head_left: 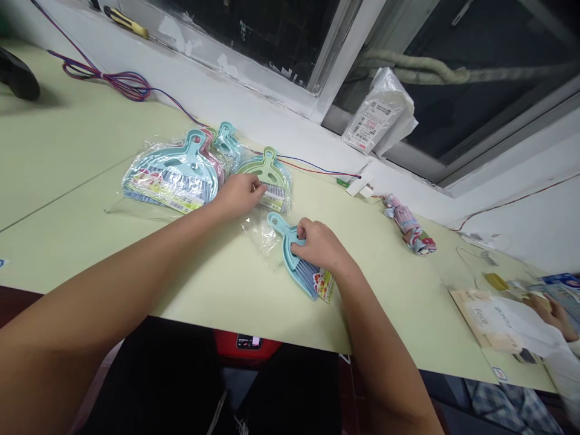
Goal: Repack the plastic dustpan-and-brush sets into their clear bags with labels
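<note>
My right hand [319, 244] is closed over a small light-blue brush and dustpan set [290, 251] lying on the pale green table [67, 181]; a printed label sticks out under the hand. My left hand [240, 192] reaches further back, its fingers curled on a green dustpan set [268, 171] wrapped in clear plastic. To the left lies a pile of bagged sets [174, 172] in blue, pink and teal. A loose clear plastic bag [260, 232] lies between my hands.
Red and blue wires [113, 81] run along the window ledge. A white labelled parcel bag [378, 118] leans on the window sill. A folded patterned umbrella [410, 226] lies to the right. Another person's hand [555, 311] rests among papers and tissue packs at the far right.
</note>
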A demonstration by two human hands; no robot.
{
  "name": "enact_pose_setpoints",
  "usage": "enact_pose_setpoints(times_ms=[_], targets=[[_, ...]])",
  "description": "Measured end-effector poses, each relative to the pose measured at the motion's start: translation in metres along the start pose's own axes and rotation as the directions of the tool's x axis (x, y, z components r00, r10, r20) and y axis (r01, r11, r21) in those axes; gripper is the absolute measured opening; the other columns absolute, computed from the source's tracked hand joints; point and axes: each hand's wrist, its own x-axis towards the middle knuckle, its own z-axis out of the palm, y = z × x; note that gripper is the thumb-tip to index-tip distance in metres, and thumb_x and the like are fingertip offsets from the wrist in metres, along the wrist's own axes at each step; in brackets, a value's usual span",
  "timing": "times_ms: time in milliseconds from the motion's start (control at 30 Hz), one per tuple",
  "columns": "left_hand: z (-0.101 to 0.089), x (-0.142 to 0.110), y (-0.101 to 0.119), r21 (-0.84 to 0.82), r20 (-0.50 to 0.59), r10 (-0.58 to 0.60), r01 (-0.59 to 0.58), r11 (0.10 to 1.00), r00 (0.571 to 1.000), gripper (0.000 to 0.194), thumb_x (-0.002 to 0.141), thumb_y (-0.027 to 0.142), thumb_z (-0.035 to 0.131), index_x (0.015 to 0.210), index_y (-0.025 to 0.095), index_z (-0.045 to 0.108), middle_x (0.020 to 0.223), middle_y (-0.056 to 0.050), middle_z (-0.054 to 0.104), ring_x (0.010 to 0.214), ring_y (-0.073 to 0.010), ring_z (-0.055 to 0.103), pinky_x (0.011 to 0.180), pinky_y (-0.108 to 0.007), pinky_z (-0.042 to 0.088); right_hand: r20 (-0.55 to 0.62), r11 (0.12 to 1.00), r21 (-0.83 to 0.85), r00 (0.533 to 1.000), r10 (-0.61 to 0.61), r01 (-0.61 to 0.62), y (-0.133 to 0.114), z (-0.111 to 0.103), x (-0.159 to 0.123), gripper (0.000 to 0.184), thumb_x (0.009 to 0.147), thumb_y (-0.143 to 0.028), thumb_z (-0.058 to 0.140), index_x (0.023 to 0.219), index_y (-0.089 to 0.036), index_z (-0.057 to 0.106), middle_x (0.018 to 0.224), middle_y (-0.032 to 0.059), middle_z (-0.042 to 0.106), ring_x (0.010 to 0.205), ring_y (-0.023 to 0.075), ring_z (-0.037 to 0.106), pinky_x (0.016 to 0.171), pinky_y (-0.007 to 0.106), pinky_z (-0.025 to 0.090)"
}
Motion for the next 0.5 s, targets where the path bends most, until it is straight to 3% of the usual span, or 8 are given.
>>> enact_pose_setpoints(times_ms=[133,267,367,500], targets=[[-0.003,0.001,-0.004,0.088,-0.027,0.021,-0.019,0.996,0.999,0.038,0.097,0.05,0.052,0.085,0.019,0.069,0.082,-0.011,0.072,0.086,-0.0295,0.068,0.076,-0.039,0.047,0.046,1.0,-0.023,0.999,0.011,-0.01,0.017,-0.01,0.0,0.015,0.074,-0.024,0.068,0.084,-0.024,0.055,0.086,0.0021,0.068,0.084,0.0212,0.06,0.068,0.03,0.039],[-0.008,0.002,-0.006,0.151,-0.006,0.015,-0.014,0.988,1.0,0.038,0.096,0.051,0.051,0.087,0.019,0.07,0.083,-0.011,0.073,0.089,-0.0301,0.068,0.076,-0.039,0.048,0.089,0.995,-0.044,0.991,0.098,-0.094,0.039,-0.025,-0.003,0.013,0.071,-0.021,0.068,0.081,-0.024,0.06,0.086,0.0015,0.07,0.079,0.0191,0.061,0.065,0.029,0.038],[-0.014,0.002,-0.005,0.168,0.065,0.035,-0.046,0.985,0.997,0.042,0.095,0.056,0.053,0.101,0.019,0.071,0.09,-0.011,0.075,0.091,-0.03,0.068,0.078,-0.038,0.048,0.085,0.977,-0.077,0.975,0.203,-0.197,0.058,-0.033,-0.008,0.013,0.071,-0.022,0.069,0.08,-0.023,0.061,0.085,0.0017,0.071,0.076,0.0185,0.061,0.064,0.029,0.037],[-0.017,-0.002,0.0,0.159,0.239,0.106,-0.147,0.976,0.965,0.058,0.094,0.064,0.053,0.13,0.019,0.063,0.1,-0.011,0.077,0.098,-0.0307,0.068,0.081,-0.036,0.047,0.057,0.953,-0.119,0.956,0.288,-0.28,0.085,-0.036,-0.014,0.012,0.072,-0.024,0.069,0.081,-0.023,0.061,0.084,0.0015,0.071,0.077,0.0187,0.062,0.065,0.029,0.038]])
